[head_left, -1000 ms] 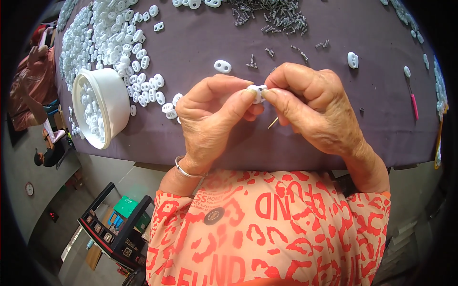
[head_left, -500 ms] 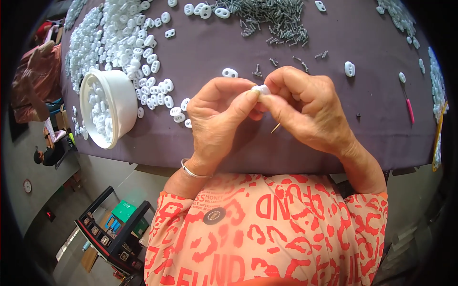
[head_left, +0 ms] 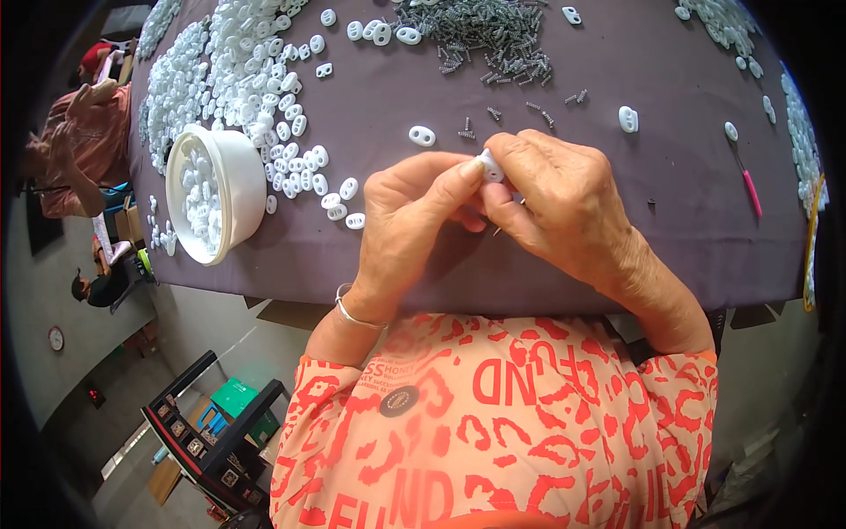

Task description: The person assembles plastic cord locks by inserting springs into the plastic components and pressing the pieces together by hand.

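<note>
Both hands meet over the near part of a purple-grey table (head_left: 670,238). My left hand (head_left: 410,225) and my right hand (head_left: 564,203) pinch one small white plastic piece (head_left: 490,166) between their fingertips. A thin metal tip, perhaps a screw, pokes out under my right hand's fingers (head_left: 499,231). A silver bangle (head_left: 352,310) circles my left wrist. Loose white pieces (head_left: 339,198) lie just left of my left hand, and a single one (head_left: 422,135) lies just beyond it.
A white bowl (head_left: 242,181) holding white pieces stands at the left. Behind it spreads a large heap of white pieces (head_left: 229,62). A pile of small grey screws (head_left: 485,31) lies at the back. A pink-handled tool (head_left: 749,185) lies right. Another person (head_left: 75,150) sits far left.
The view has shifted a little, so the table and hands sit slightly lower and further right in the picture. Both hands keep hold of the white piece.
</note>
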`<state>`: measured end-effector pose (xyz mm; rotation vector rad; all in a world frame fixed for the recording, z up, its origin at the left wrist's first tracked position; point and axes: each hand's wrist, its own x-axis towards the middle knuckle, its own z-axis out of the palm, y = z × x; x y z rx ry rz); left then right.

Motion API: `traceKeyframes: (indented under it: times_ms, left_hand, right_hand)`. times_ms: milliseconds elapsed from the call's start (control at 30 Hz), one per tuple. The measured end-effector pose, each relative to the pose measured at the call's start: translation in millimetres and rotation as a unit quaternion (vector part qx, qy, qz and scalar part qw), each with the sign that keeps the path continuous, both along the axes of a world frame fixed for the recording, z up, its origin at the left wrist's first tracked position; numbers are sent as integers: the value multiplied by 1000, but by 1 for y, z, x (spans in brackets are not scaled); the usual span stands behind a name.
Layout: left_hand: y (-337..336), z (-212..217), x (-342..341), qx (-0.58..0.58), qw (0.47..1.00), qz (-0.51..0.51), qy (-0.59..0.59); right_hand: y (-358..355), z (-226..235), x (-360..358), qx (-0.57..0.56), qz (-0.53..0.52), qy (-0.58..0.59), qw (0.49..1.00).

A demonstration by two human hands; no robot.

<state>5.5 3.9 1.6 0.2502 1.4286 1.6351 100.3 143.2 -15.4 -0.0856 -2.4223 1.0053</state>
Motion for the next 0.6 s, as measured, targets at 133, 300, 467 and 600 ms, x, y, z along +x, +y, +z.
traceKeyframes:
  times_ms: [133,300,467,600]
  left_hand:
    - [-2,-4,-2,11,999,2,39]
    - [0,-5,1,10,998,22,59]
    - [1,-6,2,9,997,18,71]
    - [1,-6,2,15,996,10,86]
  right_hand:
    - [-1,3,0,29,12,-10,999]
    - [1,3,2,52,21,-57,997]
    - [2,1,2,47,19,-83,995]
    - [3,-1,1,36,25,-63,997]
